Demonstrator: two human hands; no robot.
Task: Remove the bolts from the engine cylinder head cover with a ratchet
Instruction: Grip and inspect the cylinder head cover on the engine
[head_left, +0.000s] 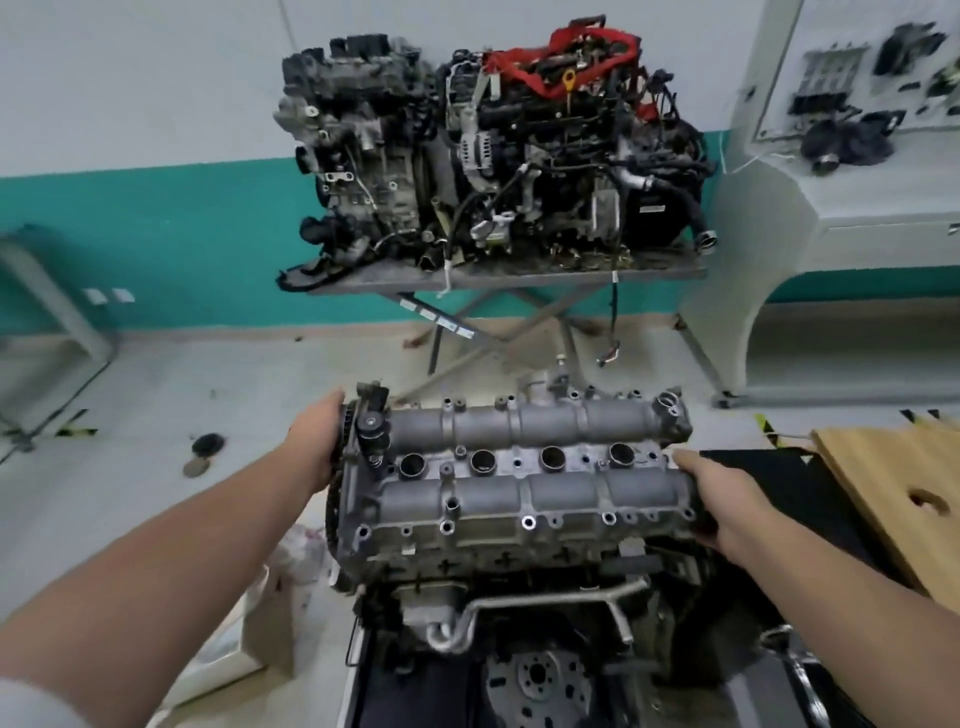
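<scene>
Cylinder head cover (519, 467) sits on engine (519, 587), centre foreground. Left hand (317, 441) grips cover's left end by chain; right hand (722, 501) grips right end, fingers curled around edge. Wooden board (904, 483) just right. Two more engines (493, 156) on surface (519, 278) behind, well apart. Cardboard box (260, 639) lower left.

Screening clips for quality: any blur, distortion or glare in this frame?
Head view: lighting even and soft, no harsh glare; wide-angle bending curves the wall stripe and stretches both forearms; cover fairly sharp; far engines and wall panel soft and smeared.
</scene>
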